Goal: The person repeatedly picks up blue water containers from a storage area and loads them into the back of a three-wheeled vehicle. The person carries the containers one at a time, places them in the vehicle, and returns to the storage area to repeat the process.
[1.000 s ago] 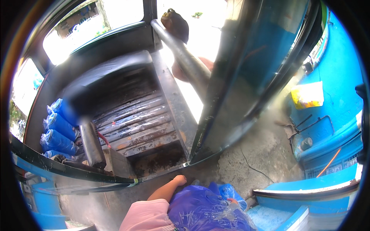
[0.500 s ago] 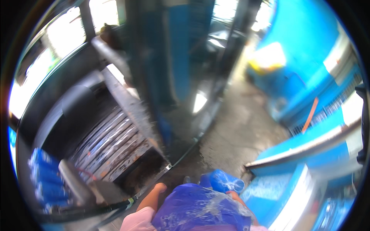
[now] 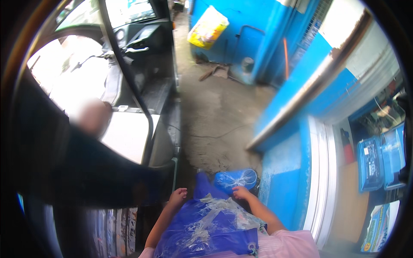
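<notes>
My right hand point(image 3: 241, 192) is closed at the near edge of a blue pack wrapped in clear plastic point(image 3: 235, 179), gripping its wrapping. The pack hangs low in front of me, beside the blue wall; what it contains I cannot make out. My left hand point(image 3: 178, 196), fingers curled and nothing visible in them, is held next to the vehicle's side. Between my arms a purple-blue apron point(image 3: 180, 232) covers my front, with crinkled clear plastic point(image 3: 211, 215) over it.
On the left stands an open-sided vehicle with a pale seat point(image 3: 127, 137) and a dark post; a blurred person sits inside. Concrete floor point(image 3: 211, 107) runs ahead to a dustpan point(image 3: 221, 71) and a yellow bag point(image 3: 208, 28). Right are a blue wall point(image 3: 284, 172) and blue plastic boxes point(image 3: 370, 163).
My view has swung left to right along the vehicle, from its slatted cargo bed to its front. Both hands now show more fully. The blue pack stays at my right hand.
</notes>
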The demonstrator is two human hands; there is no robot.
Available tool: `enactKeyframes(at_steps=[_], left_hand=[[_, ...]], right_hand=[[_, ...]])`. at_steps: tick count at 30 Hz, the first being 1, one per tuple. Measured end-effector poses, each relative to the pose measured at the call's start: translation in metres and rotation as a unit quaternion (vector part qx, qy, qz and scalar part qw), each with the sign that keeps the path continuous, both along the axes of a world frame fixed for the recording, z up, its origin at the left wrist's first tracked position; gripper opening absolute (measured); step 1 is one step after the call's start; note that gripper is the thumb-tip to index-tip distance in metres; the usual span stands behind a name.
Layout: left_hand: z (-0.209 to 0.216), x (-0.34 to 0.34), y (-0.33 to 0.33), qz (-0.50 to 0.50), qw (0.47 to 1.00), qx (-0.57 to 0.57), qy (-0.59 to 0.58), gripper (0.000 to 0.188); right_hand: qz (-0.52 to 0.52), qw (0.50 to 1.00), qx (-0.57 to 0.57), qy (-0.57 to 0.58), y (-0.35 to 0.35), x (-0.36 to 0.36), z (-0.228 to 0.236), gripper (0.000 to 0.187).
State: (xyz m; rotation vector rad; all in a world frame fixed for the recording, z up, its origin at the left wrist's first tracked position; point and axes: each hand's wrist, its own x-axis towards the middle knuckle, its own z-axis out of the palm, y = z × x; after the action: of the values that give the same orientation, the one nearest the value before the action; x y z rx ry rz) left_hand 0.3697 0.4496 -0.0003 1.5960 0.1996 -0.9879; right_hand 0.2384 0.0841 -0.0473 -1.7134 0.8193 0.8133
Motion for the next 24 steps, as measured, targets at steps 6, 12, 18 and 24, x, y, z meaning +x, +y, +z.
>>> enactKeyframes(at_steps=[6,12,18,24], left_hand=[[0.028,0.079,-0.079,-0.095,0.995,-0.018,-0.021,0.033],[-0.047,0.19,-0.135,-0.154,0.988,0.016,-0.004,0.033],[-0.09,0.31,-0.124,-0.291,0.895,0.325,-0.092,0.025],[-0.065,0.359,-0.172,-0.217,0.915,0.337,-0.039,0.023]], right_hand=[[-0.08,0.995,-0.006,0.053,-0.047,0.015,-0.047,0.032],[-0.038,0.994,-0.044,0.088,-0.107,0.054,-0.088,0.022],[-0.06,0.993,-0.099,0.035,-0.206,0.157,-0.071,0.02],[-0.028,0.97,-0.188,-0.15,-0.32,0.313,-0.001,0.032]])
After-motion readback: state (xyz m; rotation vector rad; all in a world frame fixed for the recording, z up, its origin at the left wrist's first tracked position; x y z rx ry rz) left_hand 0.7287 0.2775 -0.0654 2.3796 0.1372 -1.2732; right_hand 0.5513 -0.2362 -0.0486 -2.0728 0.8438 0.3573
